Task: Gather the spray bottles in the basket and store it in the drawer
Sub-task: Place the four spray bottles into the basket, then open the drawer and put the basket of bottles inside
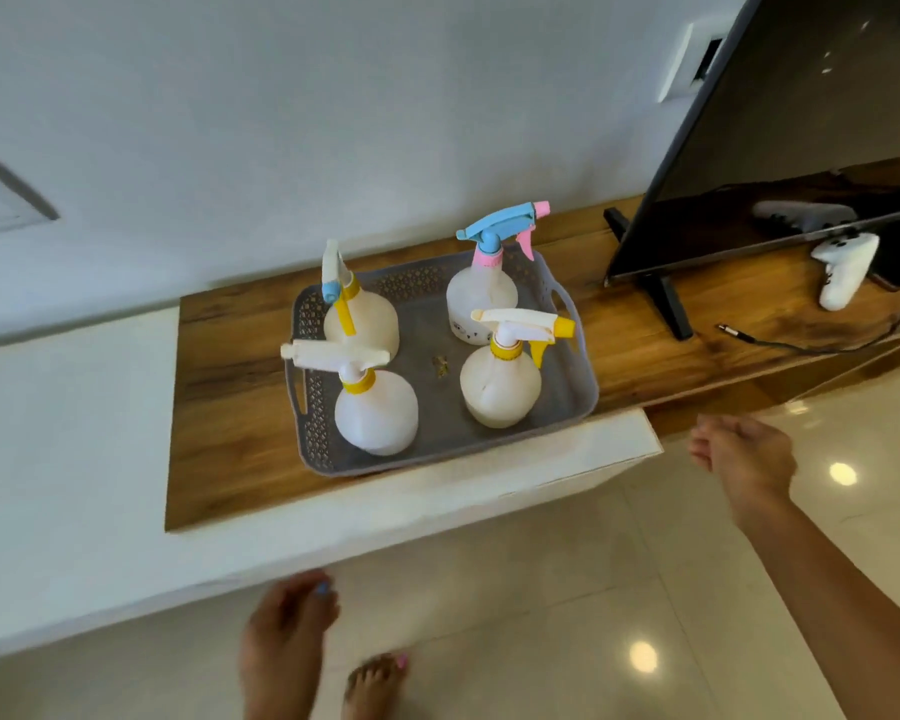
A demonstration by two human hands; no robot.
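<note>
Both hands empty, right hand (744, 454) loosely curled, left hand (287, 631) relaxed; basket (567, 366) looks light, tippy bottles; grip side handles

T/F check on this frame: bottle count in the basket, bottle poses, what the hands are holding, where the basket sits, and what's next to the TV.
1. Four spray bottles stand in the grey basket. True.
2. One bottle lies on its side. False: all four are upright, including the blue-and-pink-topped bottle at the back right.
3. The right hand grips the basket handle. False: it hangs empty beside the counter, apart from the basket.
4. The left hand holds nothing. True.
5. The basket is already in a drawer. False: it sits on the wooden countertop.
6. A white game controller lies by the TV. True.
</note>
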